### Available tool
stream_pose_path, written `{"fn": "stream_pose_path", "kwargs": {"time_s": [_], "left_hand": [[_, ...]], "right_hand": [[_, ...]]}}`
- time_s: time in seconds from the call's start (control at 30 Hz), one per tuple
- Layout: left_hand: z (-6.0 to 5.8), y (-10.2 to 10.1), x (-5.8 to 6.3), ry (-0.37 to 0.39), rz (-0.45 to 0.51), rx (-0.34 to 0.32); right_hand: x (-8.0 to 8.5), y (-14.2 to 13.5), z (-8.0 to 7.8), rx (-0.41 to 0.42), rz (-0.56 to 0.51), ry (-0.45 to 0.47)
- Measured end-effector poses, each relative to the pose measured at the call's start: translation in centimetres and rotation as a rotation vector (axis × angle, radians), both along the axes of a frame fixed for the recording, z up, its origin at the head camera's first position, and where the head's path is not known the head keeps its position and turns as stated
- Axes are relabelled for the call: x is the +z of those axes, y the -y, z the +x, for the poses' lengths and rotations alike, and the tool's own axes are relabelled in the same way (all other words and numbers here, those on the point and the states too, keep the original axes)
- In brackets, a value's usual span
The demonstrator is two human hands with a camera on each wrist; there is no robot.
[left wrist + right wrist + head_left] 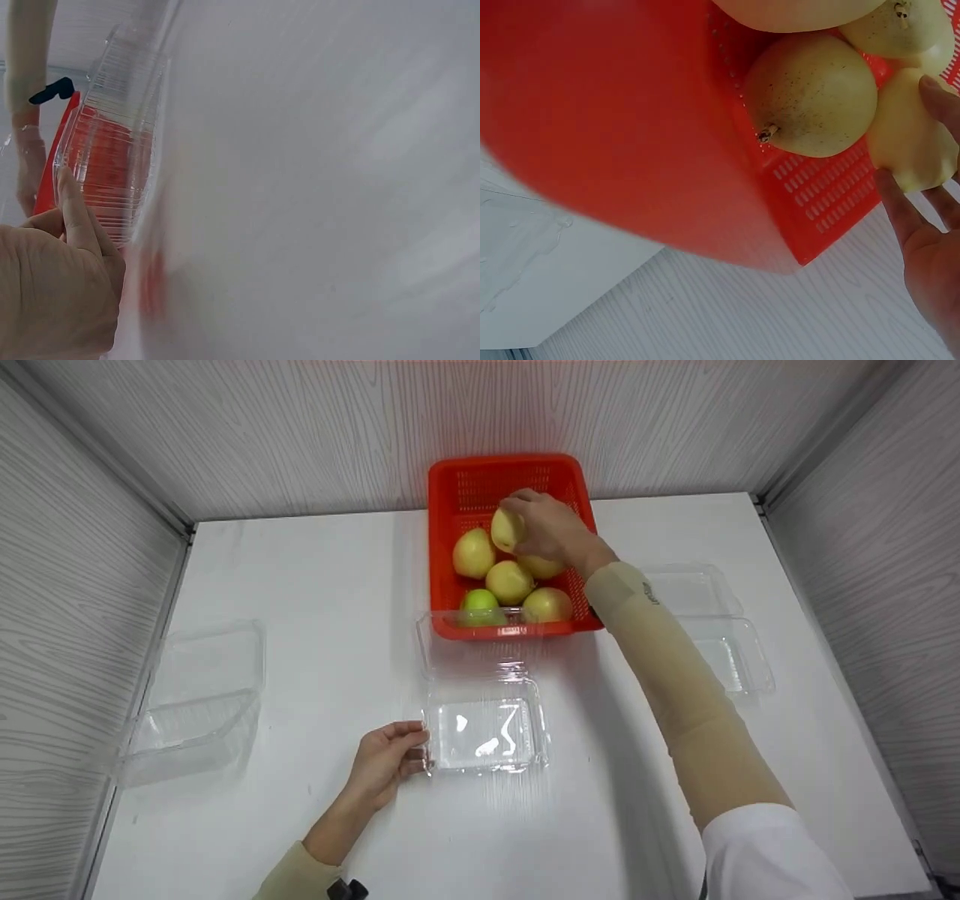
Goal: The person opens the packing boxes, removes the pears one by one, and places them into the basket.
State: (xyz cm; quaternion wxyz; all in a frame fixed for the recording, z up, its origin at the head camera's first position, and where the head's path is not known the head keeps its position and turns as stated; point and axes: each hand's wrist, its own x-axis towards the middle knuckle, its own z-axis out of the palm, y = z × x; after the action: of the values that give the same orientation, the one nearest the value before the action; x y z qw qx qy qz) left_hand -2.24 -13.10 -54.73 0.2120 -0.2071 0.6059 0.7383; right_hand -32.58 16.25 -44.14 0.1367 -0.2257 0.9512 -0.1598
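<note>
My right hand (551, 529) grips a pale yellow pear (508, 530) inside the red plastic basket (442, 495). In the right wrist view, thumb and fingers curl round that pear (915, 135), close beside the other fruit. Several more yellow pears (473, 553) and one greener fruit (480, 604) lie in the basket. My left hand (382, 761) pinches the left edge of a clear plastic clamshell box (480, 735), which stands with its lid raised in front of the basket. The lid overlaps the basket's near rim in the head view. Ribbed side walls of the box (112, 165) show in the left wrist view.
A second clear clamshell box (195, 720) stands lid up at the table's left edge. Another open clear box (724, 652) sits on the right, partly behind my right sleeve (682, 705). Wood-grain panels (300, 435) enclose the white table (322, 607) at the back and sides.
</note>
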Motion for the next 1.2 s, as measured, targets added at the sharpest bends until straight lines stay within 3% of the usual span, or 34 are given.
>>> {"fn": "stream_pose_path", "kwargs": {"time_s": [0.57,0.83,1.2], "left_hand": [[-0.1,-0.2,0.2,0.005,-0.008,0.018],[-0.1,0.0,0.3,-0.001,0.01,-0.003],[-0.3,-0.1,0.4,0.002,-0.001,0.026]], "right_hand": [[-0.4,1.3,-0.7,0.016,0.132,0.065],[-0.1,0.8,-0.7,0.058,0.096,-0.02],[1.4,0.1,0.3,0.032,0.003,-0.01]]}}
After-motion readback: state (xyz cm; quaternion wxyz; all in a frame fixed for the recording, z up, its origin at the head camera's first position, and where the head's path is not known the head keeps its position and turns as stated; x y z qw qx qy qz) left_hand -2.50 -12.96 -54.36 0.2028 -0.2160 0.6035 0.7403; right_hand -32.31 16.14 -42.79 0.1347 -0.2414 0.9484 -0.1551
